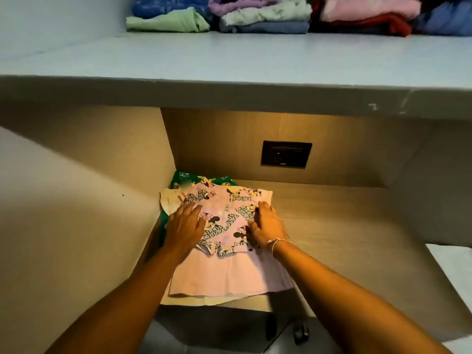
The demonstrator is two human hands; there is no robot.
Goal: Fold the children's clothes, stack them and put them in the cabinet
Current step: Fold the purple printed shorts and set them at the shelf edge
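A stack of folded children's clothes lies on the wooden cabinet shelf [344, 226], pushed against the left wall. On top is a pink printed garment [224, 221] with cartoon mice, over a plain pink piece [224, 277]. A cream piece [169, 200] and a green printed one [201, 178] show beneath at the back. My left hand [185, 227] rests flat on the stack's left side, fingers spread. My right hand [267, 224] presses flat on its right side. Neither hand grips cloth.
A black wall socket [286, 154] sits in the cabinet's back panel. Above, a pale counter [229, 60] carries several folded garments [255, 16] along its far edge. The shelf's right part is bare wood. A white surface [457, 267] shows at the right edge.
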